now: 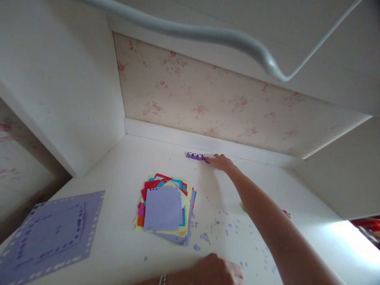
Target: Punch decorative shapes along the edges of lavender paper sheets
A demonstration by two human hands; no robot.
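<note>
My right hand (219, 161) reaches to the back of the white tabletop, its fingers closed around a small purple craft punch (210, 160) at the end of a row. Beside it, touching or nearly so, stand several more purple punches (194, 156) with white round tops. My left hand (215, 271) is low at the front edge of the view, with a bracelet at the wrist. Its fingers look curled, and their tips are hidden, so I cannot see whether anything is in them. Lilac paper scraps (204, 236) lie just beyond it.
A stack of coloured paper squares (163, 209) lies left of centre. Further left is a lilac sheet with a punched border (96, 221). A red object (287, 213) and a green one (243, 207) show beside my right forearm. A grey curved bar (190, 31) crosses overhead.
</note>
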